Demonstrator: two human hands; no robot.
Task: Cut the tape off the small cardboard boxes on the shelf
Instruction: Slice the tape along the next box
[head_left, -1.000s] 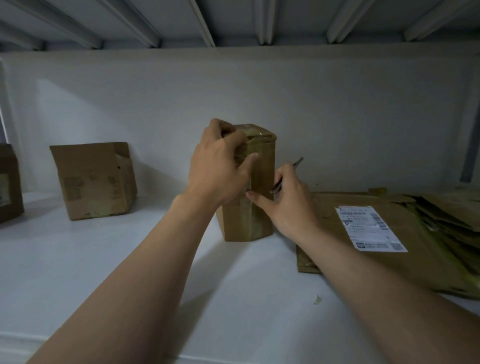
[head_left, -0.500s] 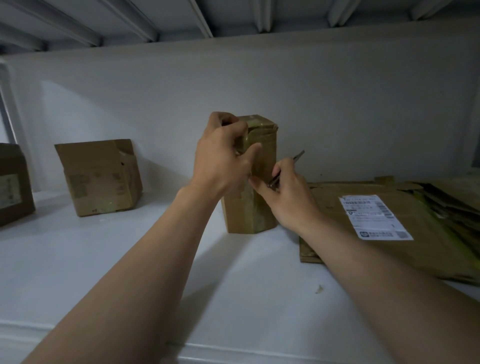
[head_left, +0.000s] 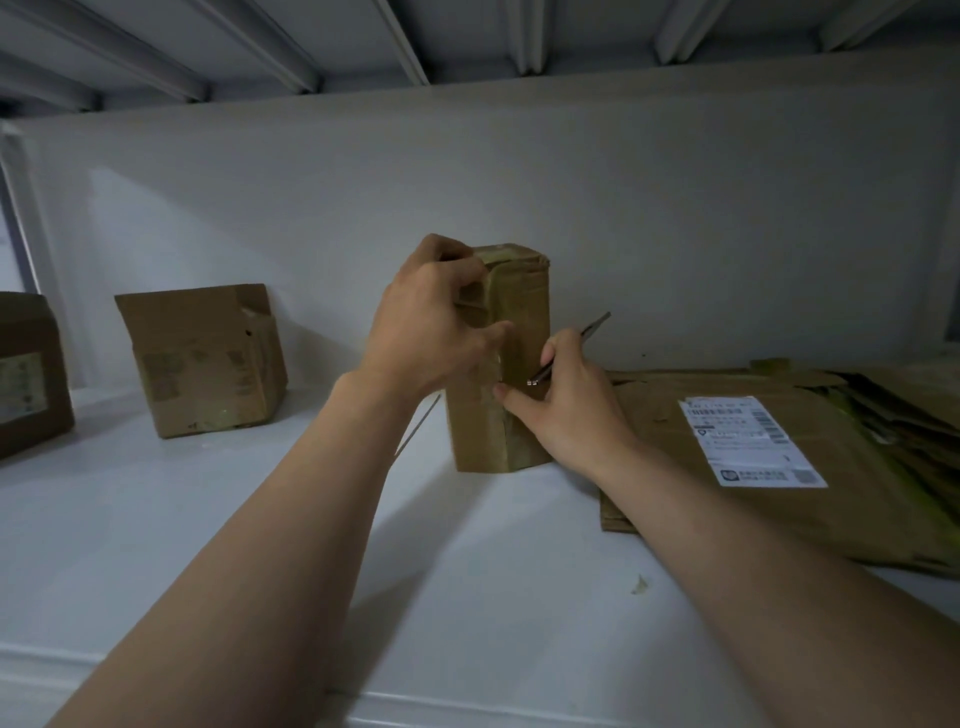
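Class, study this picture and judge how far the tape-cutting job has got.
Done, apparently: flat cartons lie stacked at right. In hand: the left hand grips the upright box; the right hand holds a thin cutter at its taped seam. Left: probably the open-flapped box and the edge box further left; their tape is unclear.

Three cardboard boxes stand here, an upright box in the left hand, a second box left of the hands and a third box farther left, with one thin metal tool in the right hand, and one flattened cardboard stack with one white label to their right.
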